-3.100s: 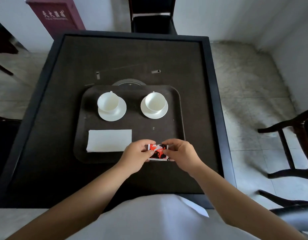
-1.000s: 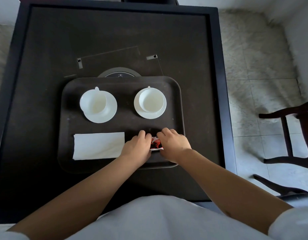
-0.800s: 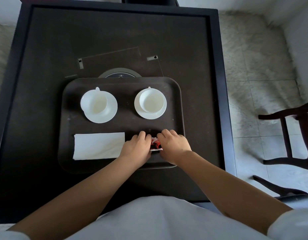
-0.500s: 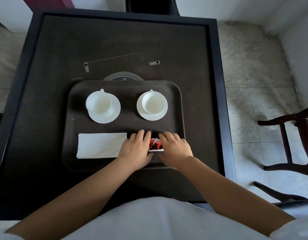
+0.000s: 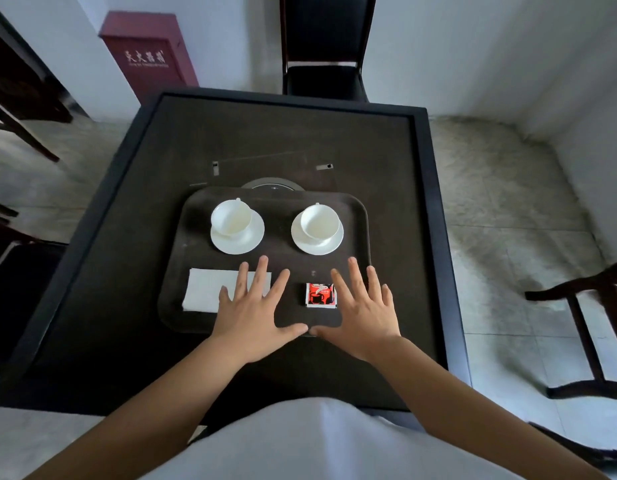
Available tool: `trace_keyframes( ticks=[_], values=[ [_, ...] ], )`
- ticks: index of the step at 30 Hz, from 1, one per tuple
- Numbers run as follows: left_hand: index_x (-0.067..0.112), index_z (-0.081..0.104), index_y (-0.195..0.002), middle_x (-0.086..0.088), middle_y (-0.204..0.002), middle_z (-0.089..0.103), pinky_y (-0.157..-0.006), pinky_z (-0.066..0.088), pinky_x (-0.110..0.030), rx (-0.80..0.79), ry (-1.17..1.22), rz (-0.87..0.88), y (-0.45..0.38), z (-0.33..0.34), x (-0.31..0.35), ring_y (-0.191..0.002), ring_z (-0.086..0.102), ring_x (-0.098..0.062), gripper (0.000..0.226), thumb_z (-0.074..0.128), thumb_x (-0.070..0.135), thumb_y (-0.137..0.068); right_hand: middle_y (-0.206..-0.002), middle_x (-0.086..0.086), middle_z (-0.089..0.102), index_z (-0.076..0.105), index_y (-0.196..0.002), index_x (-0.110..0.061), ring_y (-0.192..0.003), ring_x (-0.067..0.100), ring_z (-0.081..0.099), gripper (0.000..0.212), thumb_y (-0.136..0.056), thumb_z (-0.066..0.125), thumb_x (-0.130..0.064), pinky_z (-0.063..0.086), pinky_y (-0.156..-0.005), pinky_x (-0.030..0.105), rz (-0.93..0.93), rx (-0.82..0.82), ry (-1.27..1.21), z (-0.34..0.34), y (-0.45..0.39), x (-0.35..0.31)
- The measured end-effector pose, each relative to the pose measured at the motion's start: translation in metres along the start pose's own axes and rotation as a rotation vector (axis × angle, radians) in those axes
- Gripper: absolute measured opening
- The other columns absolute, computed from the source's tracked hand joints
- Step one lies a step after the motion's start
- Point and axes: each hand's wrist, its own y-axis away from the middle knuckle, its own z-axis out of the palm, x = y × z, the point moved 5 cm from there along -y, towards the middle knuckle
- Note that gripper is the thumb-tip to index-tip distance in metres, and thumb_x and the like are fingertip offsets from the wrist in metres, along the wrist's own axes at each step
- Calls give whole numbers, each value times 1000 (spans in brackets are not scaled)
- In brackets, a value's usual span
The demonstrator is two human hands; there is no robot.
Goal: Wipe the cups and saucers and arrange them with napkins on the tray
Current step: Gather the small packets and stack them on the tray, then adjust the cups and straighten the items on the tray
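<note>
Glossy white ceramic cups (image 5: 230,218) on a matt dark tray (image 5: 182,271), beside a soft paper napkin (image 5: 206,289).

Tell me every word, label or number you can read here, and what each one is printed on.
Red wall cabinet: a row of four pale Chinese characters with a smaller line beneath; both too blurred to read with confidence.
Red and black packet on the tray: a coffee-cup drawing and some tiny print, too small to read.
Dark round disc behind the tray: faint markings, unreadable.
Cups, saucers and the napkin: no text visible.
</note>
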Motion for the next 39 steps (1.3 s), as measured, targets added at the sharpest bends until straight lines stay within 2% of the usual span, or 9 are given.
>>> trace_keyframes(
  ticks=[3,7,14,20,26,32,39],
  values=[
    [42,-17,-149,-4,-160,-28,-112,14,-66,36,-7,-43,21,-6,-5,-147,-17,-37,108,10,98,-59,-151,-6,-41,-20,-147,-42,-141,31,-29,114,-56,11,-103,-2,-113,57,-17,20,-18,-3,18,1],
    [41,-14,-150,-3,-161,-26,-113,11,-63,61,-12,-75,49,-12,-6,-148,-15,-37,106,6,96,-62,-148,-8,-43,-25,-144,-44,-140,28,-32,113,-53,6,-104,1,-114,59,-43,2,-23,-6,35,1],
    [39,-10,-152,-4,-163,-20,-117,4,-57,83,-27,-100,86,-28,4,-148,-17,-33,101,4,90,-66,-154,-5,-36,-17,-148,-41,-142,29,-28,115,-54,7,-103,2,-115,59,-143,-21,-30,-14,50,-12],
    [37,-3,-153,-6,-164,-10,-117,8,-55,97,-6,-138,111,-28,14,-149,-10,-32,93,20,84,-76,-158,-3,-27,-16,-148,-39,-147,31,-16,113,-56,9,-101,8,-114,60,-235,-19,-33,-19,60,-23],
    [36,1,-153,-7,-165,-6,-117,11,-56,132,12,-163,124,-26,14,-150,-6,-33,90,21,82,-78,-163,0,-14,-4,-150,-38,-149,30,-8,108,-62,16,-97,10,-115,57,-292,-17,-30,-24,64,-35],
    [36,0,-152,-5,-165,-6,-117,11,-54,123,41,-141,110,-23,-13,-150,-6,-31,94,14,84,-73,-163,2,-11,-4,-150,-36,-149,29,-5,99,-71,18,-91,12,-116,55,-295,-13,-44,-30,57,-59],
    [36,1,-152,-5,-165,-5,-117,13,-54,102,67,-42,78,-25,-75,-150,-4,-31,92,17,84,-75,-164,0,-8,-5,-151,-37,-150,28,-2,97,-74,22,-90,12,-118,53,-190,-50,-52,-26,25,-109]
  ],
)
